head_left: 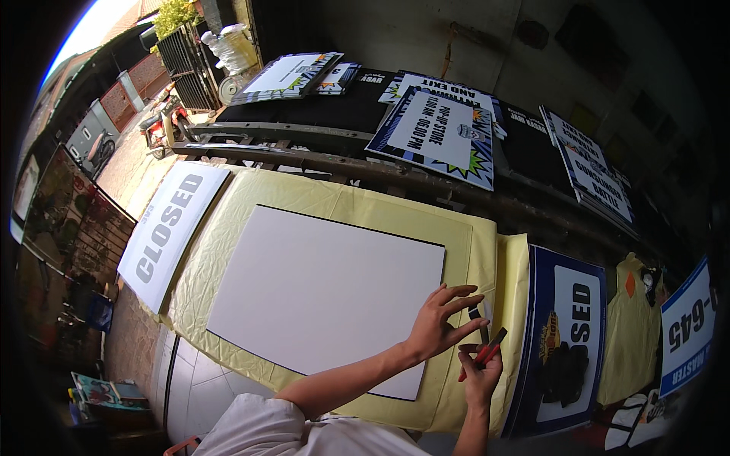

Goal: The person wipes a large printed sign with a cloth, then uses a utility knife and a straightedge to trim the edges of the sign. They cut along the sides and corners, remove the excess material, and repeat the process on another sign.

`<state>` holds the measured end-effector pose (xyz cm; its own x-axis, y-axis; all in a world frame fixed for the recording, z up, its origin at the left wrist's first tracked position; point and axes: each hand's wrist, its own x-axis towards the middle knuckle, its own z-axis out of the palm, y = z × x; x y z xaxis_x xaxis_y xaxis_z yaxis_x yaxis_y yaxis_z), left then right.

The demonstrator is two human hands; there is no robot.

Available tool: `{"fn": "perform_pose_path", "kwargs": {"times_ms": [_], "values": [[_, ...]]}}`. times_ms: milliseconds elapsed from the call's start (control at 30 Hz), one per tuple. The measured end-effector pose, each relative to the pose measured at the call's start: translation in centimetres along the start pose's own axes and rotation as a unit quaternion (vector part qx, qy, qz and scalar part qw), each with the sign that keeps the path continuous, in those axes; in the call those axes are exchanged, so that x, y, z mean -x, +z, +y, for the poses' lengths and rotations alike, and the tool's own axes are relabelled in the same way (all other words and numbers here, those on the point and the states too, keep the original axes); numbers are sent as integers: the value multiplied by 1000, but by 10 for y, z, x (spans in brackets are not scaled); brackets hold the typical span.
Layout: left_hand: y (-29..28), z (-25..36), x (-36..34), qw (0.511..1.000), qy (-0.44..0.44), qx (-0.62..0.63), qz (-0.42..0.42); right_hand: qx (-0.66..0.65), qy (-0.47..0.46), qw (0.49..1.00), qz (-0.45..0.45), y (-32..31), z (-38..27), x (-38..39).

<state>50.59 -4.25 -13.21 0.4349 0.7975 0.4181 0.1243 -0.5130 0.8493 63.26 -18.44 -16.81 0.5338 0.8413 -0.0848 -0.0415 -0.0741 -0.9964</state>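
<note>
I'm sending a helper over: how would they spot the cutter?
Start at the big white board on the yellow sheet. At its right edge are two hands: the left hand presses on the board, and the right hand just below grips the cutter. It is the only slim red and black tool there.

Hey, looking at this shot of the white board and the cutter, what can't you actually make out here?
Head view only:
- Cutter blade tip: too small, partly covered by the right hand.
- White board right edge and near corner: partly hidden under the left hand and its forearm.
- Blue-bordered sign: its first letters covered by the yellow sheet.
- Far-right blue sign: cut off by the dark fisheye rim.
</note>
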Motion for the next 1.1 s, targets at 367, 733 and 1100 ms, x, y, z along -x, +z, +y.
{"fn": "perform_pose_path", "kwargs": {"times_ms": [367,733,1100], "values": [[-124,30,47,978,94,-114,147,28,-226,972,-58,77,-7,29],[-309,64,177,964,15,0,265,4,-86,943,-321,259,-49,138],[-503,60,351,978,-132,-62,147,-140,146,833,-515,433,-7,283]]}}
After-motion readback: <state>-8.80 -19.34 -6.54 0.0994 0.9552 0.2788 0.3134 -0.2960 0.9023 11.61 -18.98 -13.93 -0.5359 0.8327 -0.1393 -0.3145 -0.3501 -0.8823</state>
